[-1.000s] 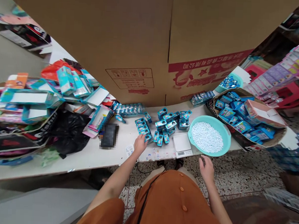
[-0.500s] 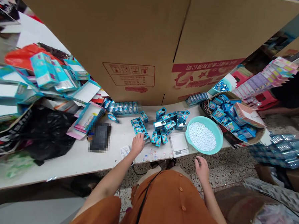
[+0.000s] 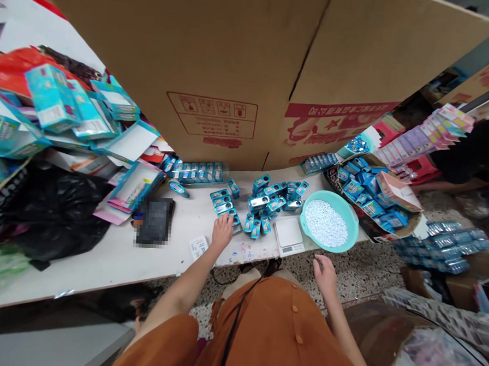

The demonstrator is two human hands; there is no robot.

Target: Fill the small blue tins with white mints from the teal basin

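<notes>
My left hand point(image 3: 222, 231) rests on the white table point(image 3: 113, 258), its fingers on the nearest of a row of small blue tins point(image 3: 222, 202). More blue tins point(image 3: 273, 198) lie heaped just to the right. My right hand point(image 3: 325, 273) hangs below the table edge, fingers loosely curled and holding nothing I can see, under a teal bowl point(image 3: 329, 221) full of small white tablets. A small white scale point(image 3: 289, 234) sits between the tins and the bowl.
A huge cardboard box point(image 3: 250, 68) stands behind the table. Teal and white packaging boxes point(image 3: 67, 119) and a black bag point(image 3: 50, 211) crowd the left. A dark wallet-like thing point(image 3: 154, 221) lies near them. A basket of blue packets point(image 3: 371, 189) sits right.
The camera has swung rightward, so the scene shifted left. My left hand stays on the tin row, and my right hand drifted slightly left below the table edge.
</notes>
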